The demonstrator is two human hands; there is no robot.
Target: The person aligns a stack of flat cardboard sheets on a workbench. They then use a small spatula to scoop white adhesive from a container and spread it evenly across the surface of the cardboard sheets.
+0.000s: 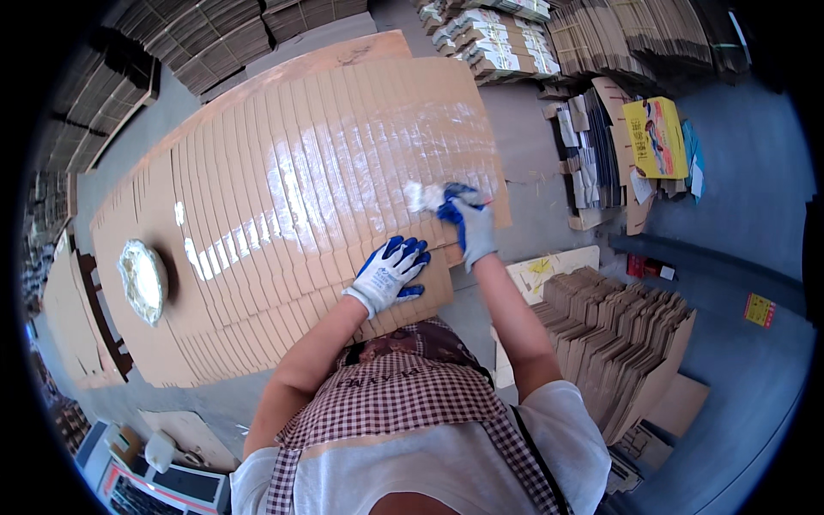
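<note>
Brown cardboard sheets (232, 283) lie fanned out in overlapping rows across the table, their edges like steps. A shiny wet coat of white, glue-like paste runs over the strips in the middle and far right. My right hand (470, 221), in a white and blue glove, is closed round a brush (424, 197) whose white, paste-covered head touches the strips; motion blurs it and the fingers hide its handle. Nearer to me, my left hand (388, 276), gloved alike, rests flat on the near cardboard edge, fingers apart. A plastic-lined bowl (142, 281) of pale paste sits on the sheets at left.
Right of me stands a row of folded cardboard (601, 343). Further back are a yellow printed box (656, 137) and upright cardboard pieces (587, 150). Tied cardboard stacks (197, 39) line the far side. A machine with a red stripe (163, 481) stands at lower left.
</note>
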